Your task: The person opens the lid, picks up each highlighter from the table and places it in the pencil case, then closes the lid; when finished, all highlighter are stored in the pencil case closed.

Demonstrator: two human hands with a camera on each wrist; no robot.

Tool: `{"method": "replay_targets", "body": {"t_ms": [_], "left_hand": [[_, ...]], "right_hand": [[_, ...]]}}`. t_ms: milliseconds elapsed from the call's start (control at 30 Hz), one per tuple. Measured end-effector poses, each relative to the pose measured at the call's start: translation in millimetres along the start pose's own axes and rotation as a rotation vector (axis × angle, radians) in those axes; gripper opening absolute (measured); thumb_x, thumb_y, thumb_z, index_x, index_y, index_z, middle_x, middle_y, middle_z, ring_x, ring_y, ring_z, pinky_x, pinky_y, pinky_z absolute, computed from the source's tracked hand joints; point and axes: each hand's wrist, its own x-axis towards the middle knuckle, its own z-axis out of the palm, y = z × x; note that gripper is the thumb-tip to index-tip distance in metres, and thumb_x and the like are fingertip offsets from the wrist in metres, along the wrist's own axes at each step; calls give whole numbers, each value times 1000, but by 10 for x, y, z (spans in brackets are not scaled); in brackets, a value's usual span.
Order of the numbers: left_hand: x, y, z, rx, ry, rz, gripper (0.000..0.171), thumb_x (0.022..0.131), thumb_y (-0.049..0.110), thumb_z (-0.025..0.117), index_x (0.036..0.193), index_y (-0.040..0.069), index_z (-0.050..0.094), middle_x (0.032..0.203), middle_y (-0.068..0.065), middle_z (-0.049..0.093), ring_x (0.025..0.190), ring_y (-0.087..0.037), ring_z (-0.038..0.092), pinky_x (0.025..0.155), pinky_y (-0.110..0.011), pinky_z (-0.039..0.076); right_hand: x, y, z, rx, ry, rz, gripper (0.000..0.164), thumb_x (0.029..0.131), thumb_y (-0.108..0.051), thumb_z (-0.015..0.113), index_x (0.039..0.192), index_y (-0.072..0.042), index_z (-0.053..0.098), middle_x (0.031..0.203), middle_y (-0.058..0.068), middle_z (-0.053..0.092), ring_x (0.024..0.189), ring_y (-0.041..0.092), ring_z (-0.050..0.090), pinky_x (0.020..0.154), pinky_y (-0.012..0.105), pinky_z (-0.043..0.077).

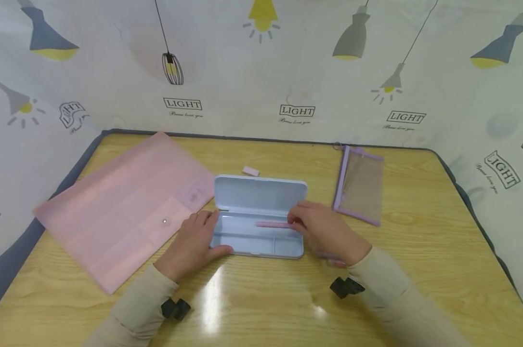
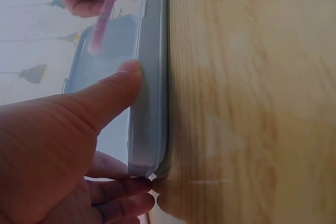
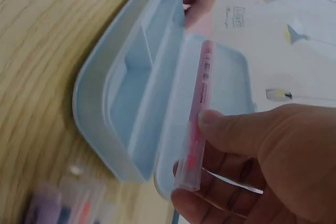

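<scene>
A light-blue pencil case [image 1: 261, 195] lies with its lid raised, and thin dividers split its tray. At its left end my left hand [image 1: 194, 243] grips the case, thumb along the front wall and fingers round the corner, as the left wrist view shows. Over the right part of the tray, my right hand [image 1: 322, 229] pinches a pink pen [image 3: 202, 87] between thumb and fingers. The pen has printed marks on its barrel and a clear end, and it points leftward above the rear compartment. No other item shows inside the tray.
Left of the case lies a large pink sheet-like folder [image 1: 127, 202]. A small pale eraser [image 1: 250, 171] sits behind the lid. To the right is a purple-edged mesh zip pouch [image 1: 361, 185]. Several pens [image 3: 79, 203] lie beside the case, partly under my right wrist.
</scene>
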Motion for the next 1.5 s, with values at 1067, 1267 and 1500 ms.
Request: {"method": "replay_targets", "body": {"t_ms": [1067, 1267, 1500], "left_hand": [[-16, -4, 26, 7, 22, 17, 84, 82, 43, 77, 138, -10, 43, 123, -24, 55, 110, -36, 51, 90, -50, 43], [-21, -4, 45, 11, 26, 29, 85, 82, 45, 76, 138, -9, 43, 121, -24, 55, 108, -35, 51, 87, -48, 44], [-14, -2, 16, 12, 25, 32, 87, 82, 46, 76, 139, -12, 43, 122, -26, 55, 109, -37, 52, 88, -50, 44]], "right_hand": [[173, -167, 293, 12, -118, 35, 22, 94, -3, 60, 105, -13, 76, 103, 3, 74, 98, 20, 69, 84, 38, 56], [-77, -45, 70, 76, -55, 62, 23, 95, -8, 61, 116, -8, 71, 112, 5, 72, 100, 19, 68, 84, 38, 55], [-504, 330, -191, 166, -43, 184, 27, 95, -9, 63, 121, -7, 67, 114, 8, 70, 99, 19, 65, 84, 40, 54]]}}
